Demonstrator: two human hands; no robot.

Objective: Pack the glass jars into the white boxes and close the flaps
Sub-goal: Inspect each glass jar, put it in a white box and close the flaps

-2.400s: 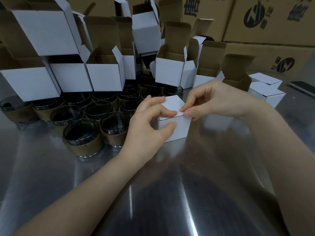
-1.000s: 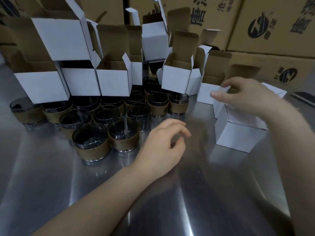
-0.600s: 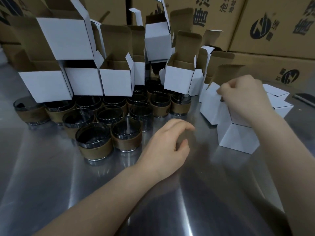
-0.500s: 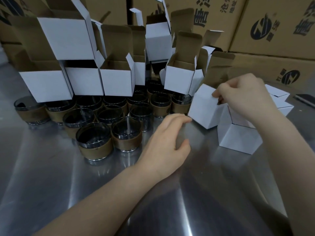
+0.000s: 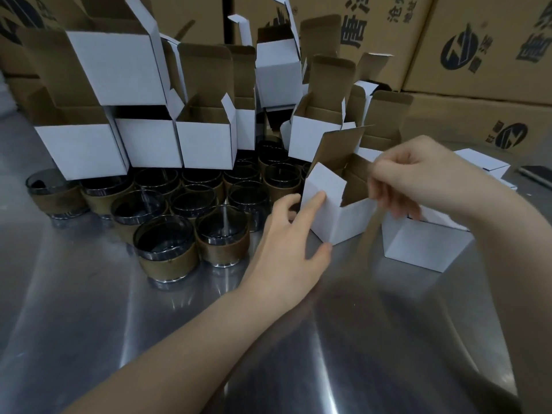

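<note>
Box [image 5: 337,216] now at L hand [image 5: 286,252], inside hidden

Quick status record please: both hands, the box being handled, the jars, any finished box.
right hand: pinches the open box at its rim
left hand: touches that box's left face
open box: flaps up, no jar visible inside
jars: clustered on the table, left of the open box
closed box: just right of the open box
</note>
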